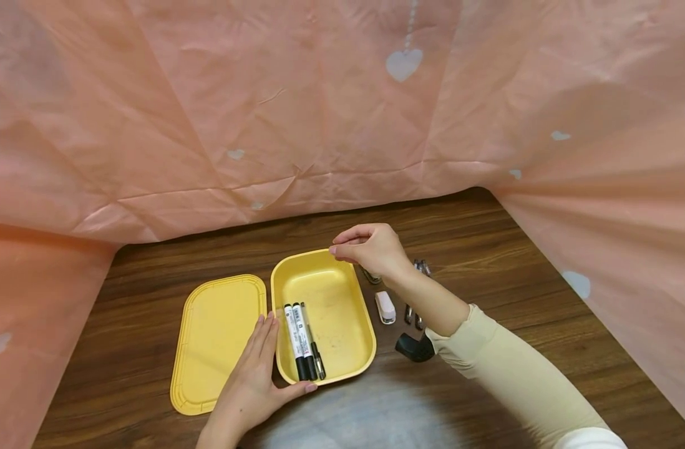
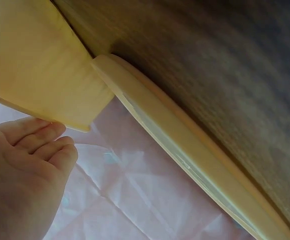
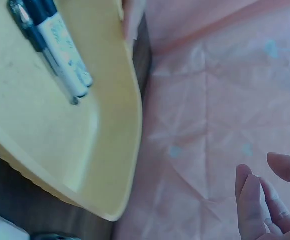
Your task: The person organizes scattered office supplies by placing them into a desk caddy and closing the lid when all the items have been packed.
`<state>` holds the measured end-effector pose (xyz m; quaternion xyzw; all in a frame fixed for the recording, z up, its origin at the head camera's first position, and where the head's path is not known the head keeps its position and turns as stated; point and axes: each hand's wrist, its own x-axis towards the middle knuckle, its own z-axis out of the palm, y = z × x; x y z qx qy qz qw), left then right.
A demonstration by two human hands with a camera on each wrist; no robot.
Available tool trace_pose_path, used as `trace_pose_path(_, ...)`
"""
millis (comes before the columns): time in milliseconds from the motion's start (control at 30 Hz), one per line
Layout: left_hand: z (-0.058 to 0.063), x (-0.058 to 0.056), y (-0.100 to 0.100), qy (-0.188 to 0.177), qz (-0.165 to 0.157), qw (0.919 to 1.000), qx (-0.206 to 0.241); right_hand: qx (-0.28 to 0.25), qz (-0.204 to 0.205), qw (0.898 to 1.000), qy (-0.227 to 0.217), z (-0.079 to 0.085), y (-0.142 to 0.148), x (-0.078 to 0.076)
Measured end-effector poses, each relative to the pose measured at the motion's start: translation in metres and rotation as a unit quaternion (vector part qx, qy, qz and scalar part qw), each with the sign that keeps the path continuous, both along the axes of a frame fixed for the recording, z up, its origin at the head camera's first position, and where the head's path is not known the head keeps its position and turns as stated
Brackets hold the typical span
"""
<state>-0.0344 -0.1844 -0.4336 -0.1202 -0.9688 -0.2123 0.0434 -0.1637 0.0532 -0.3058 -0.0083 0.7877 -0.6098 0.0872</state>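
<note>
A yellow box [image 1: 342, 349] stands without its lid, and in its left part lie two white-and-black markers [image 1: 296, 333] with a clear pen [image 1: 314, 349] alongside. My left hand [image 1: 249, 368] rests against the box's near-left corner, fingers straight along the left rim and thumb at the front rim. Fingertips touch the box wall [image 2: 45, 65] in the left wrist view. My right hand [image 1: 373, 249] hovers by the far right corner, fingers bent loosely. In the right wrist view its thumb [image 3: 287, 167] and fingers [image 3: 250, 200] stand apart with nothing between them.
The yellow lid [image 1: 221, 343] lies left of the box. To the right are a small white stapler [image 1: 385, 307], a black tape-dispenser-like object [image 1: 414, 347] and several pens [image 1: 414, 318], partly hidden by my forearm. A pink curtain [image 1: 320, 125] surrounds the wooden table [image 1: 488, 243].
</note>
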Motion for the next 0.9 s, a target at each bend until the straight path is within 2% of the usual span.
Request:
trace_pose_path(233,0.000,-0.001,0.002,-0.002,0.003,1.0000,-0.005,-0.040,-0.005,0.999,0.017,0.024,0.021,-0.004)
trace_pose_path(433,0.001,-0.001,0.001,-0.008,0.007,0.9999,-0.012,-0.060,-0.019,0.997,0.037,0.037,0.048,-0.005)
trace_pose_path(633,0.001,-0.002,0.002,-0.008,0.006,0.9999,-0.011,-0.051,-0.029,0.997,0.049,0.039,0.072,-0.003)
trace_pose_path(900,0.001,-0.002,0.004,-0.007,0.002,1.0000,-0.006,-0.059,-0.052,0.996,0.039,0.031,0.104,-0.002)
